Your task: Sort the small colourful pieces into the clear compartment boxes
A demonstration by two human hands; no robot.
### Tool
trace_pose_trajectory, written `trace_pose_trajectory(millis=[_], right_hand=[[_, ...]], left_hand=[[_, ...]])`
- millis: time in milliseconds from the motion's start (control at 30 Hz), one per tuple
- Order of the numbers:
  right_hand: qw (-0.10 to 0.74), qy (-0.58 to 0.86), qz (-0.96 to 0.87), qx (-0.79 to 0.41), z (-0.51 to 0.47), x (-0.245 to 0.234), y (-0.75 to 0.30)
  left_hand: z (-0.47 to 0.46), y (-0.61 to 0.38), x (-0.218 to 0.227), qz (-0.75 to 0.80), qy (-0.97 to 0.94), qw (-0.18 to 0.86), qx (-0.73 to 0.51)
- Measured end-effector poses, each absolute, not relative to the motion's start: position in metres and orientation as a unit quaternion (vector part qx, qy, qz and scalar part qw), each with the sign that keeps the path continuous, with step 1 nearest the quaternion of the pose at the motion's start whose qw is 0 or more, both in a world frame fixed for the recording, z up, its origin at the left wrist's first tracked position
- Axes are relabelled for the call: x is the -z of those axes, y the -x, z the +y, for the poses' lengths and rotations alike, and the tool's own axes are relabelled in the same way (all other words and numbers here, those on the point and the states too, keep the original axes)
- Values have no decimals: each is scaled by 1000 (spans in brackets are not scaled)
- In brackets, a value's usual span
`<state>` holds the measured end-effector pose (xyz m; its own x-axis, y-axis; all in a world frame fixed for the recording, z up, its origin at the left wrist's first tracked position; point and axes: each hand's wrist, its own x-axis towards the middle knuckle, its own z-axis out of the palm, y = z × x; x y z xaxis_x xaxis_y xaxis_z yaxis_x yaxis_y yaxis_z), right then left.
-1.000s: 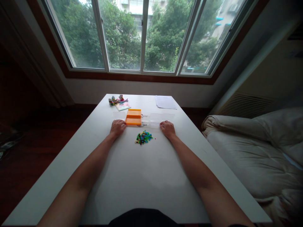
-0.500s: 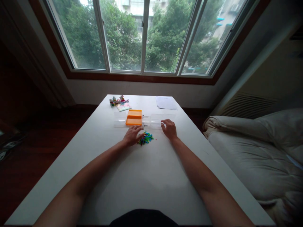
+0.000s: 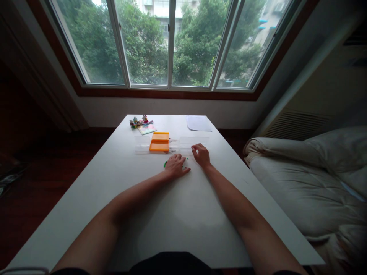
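My left hand (image 3: 175, 165) lies palm down over a heap of small colourful pieces (image 3: 165, 164), with its fingers spread and the thumb out to the right. Most of the heap is hidden beneath it; a few green and dark bits show around its edges. My right hand (image 3: 201, 156) is by the front of a clear plastic case (image 3: 185, 144), its thumb and forefinger curled together in a pinch. Whatever is between those fingertips is too small to make out. Left of that case is an orange two-part tray (image 3: 159, 146), with more clear plastic (image 3: 141, 148) beside it.
Small figurines (image 3: 137, 122) and a pale patterned card (image 3: 147, 129) are at the far left of the white table (image 3: 177, 214). White paper sheets (image 3: 198, 123) lie at the far right. A light sofa (image 3: 298, 183) stands to the right, below a window.
My left hand has moved right, from the heap's left side to on top of it, covering most pieces. My right hand has stayed by the clear case, its fingertips drawing closer. The view has shifted slightly.
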<state>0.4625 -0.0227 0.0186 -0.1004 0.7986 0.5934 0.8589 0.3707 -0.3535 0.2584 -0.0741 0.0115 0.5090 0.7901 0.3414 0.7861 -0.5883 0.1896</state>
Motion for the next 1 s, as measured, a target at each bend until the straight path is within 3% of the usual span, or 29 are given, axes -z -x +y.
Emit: trace_pose_trajectory(millis=[200, 600, 1000], right_hand=[[374, 573, -728, 30, -21, -16, -465], [396, 582, -710, 5, -19, -14, -462], [406, 578, -708, -8, -22, -16, -458]], left_hand=[[-72, -280, -18, 469, -863, -29, -187], [-62, -281, -23, 354, -924, -52, -136], [-60, -270, -30, 399, -908, -40, -120]])
